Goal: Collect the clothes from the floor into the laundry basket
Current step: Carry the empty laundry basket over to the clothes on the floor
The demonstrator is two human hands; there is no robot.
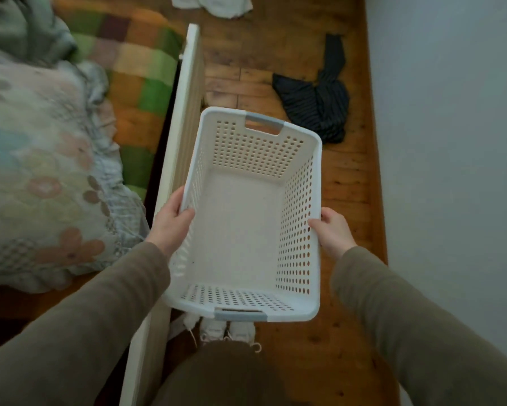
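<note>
I hold a white perforated laundry basket (311,276) with grey handles in front of me, above the wooden floor. It has nothing inside. My left hand (170,224) grips its left rim and my right hand (333,230) grips its right rim. A dark striped garment (316,101) lies crumpled on the floor just beyond the basket's far end, to the right. Farther off, at the top edge of the view, a pile of white clothes (220,4) lies on the floor.
A bed with a white frame (182,112) runs along my left, covered by a green and orange checked blanket (141,71) and a floral pillow (41,177). A pale wall (451,142) closes the right side. The strip of wooden floor (346,183) between them is narrow.
</note>
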